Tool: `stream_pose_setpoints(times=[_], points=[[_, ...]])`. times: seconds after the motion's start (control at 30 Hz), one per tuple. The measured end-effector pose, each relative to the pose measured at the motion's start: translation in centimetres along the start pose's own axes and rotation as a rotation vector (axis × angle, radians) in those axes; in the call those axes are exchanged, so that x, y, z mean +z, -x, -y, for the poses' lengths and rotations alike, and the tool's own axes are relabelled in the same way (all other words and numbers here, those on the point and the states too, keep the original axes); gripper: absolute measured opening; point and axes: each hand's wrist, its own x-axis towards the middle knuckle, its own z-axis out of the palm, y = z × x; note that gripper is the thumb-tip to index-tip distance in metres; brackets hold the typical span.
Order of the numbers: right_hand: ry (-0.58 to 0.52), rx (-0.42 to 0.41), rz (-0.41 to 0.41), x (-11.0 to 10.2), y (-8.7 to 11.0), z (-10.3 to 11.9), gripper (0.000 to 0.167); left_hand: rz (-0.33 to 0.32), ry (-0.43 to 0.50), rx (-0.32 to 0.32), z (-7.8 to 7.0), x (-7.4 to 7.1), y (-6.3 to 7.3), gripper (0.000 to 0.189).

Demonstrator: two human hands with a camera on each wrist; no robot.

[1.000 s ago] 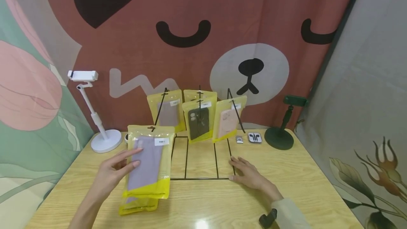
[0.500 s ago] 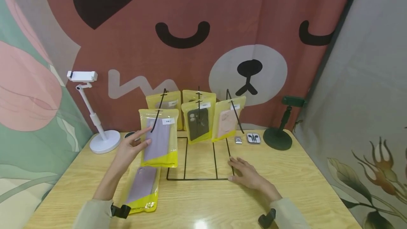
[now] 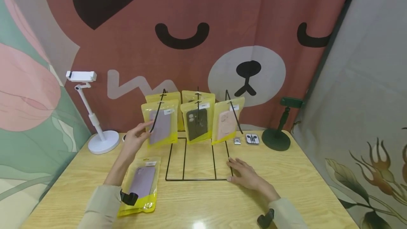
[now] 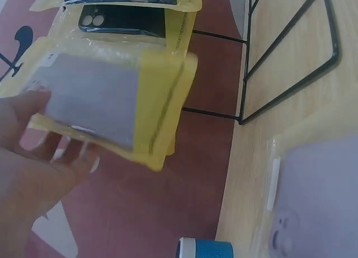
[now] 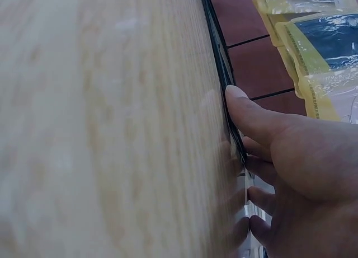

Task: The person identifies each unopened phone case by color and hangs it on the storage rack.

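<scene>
In the head view, my left hand (image 3: 133, 142) pinches the left edge of a yellow-edged clear pouch with a lilac phone case (image 3: 161, 126). The pouch hangs on the left prong of a black wire display rack (image 3: 198, 180). In the left wrist view, the thumb lies on the pouch's front and the other fingers reach behind it. My right hand (image 3: 246, 174) rests at the rack base's front right corner, thumb and fingertips against the wire. Pouches with a black case (image 3: 198, 124) and a pink case (image 3: 226, 123) hang on the other prongs.
Another pouched lilac phone case (image 3: 142, 183) lies on the table at front left. A white phone stand (image 3: 103, 141) stands back left, a dark green one (image 3: 276, 138) back right. Boxed earphones (image 3: 252, 139) and a small silver gadget (image 3: 237, 140) lie between rack and green stand.
My left hand has carried the pouch up and away from me, threading it onto the left prong and sliding it back along it. The right hand stays at the rack's corner.
</scene>
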Motion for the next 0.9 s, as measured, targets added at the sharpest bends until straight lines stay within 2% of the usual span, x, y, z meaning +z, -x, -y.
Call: stream_pose_setpoints(times=[0.07, 0.2, 0.3, 0.4, 0.43, 0.5, 0.6, 0.67, 0.73, 0.8, 0.9], points=[[-0.001, -0.006, 0.002, 0.1, 0.0, 0.1, 0.065, -0.025, -0.029, 0.001, -0.8, 0.0, 0.7, 0.038], [-0.006, -0.014, 0.003, 0.1, 0.0, 0.3, 0.065, -0.106, -0.14, 0.043, -0.3, -0.4, 2.1, 0.03], [-0.004, -0.017, 0.001, 0.1, 0.0, 0.3, 0.065, -0.142, -0.308, 0.092, 1.1, -0.8, 3.3, 0.025], [-0.003, -0.016, 0.004, 0.2, 0.0, 0.1, 0.065, -0.128, -0.566, 0.07, 1.4, -0.6, 5.3, 0.028], [-0.002, -0.014, 0.004, 0.2, 0.0, 0.1, 0.066, -0.104, -0.651, 0.049, 1.6, -0.5, 6.0, 0.032], [0.001, -0.01, 0.001, 0.2, 0.0, 0.0, 0.066, -0.028, -0.794, -0.035, 2.0, -0.2, 7.3, 0.044], [0.006, 0.0, -0.009, 0.1, 0.0, -0.1, 0.066, 0.118, -0.916, -0.179, 2.7, 0.3, 8.9, 0.062], [0.007, 0.004, -0.015, 0.0, 0.0, -0.2, 0.066, 0.209, -0.94, -0.261, 3.2, 0.8, 9.5, 0.072], [0.002, 0.003, -0.016, -0.1, 0.0, -0.2, 0.066, 0.267, -0.944, -0.307, 3.6, 1.2, 10.1, 0.082], [0.001, -0.005, -0.012, 0.0, 0.0, -0.2, 0.066, 0.293, -0.955, -0.326, 4.1, 1.5, 10.7, 0.091], [0.005, -0.014, -0.009, -0.1, 0.1, -0.2, 0.066, 0.284, -0.968, -0.327, 4.7, 1.5, 11.1, 0.1]])
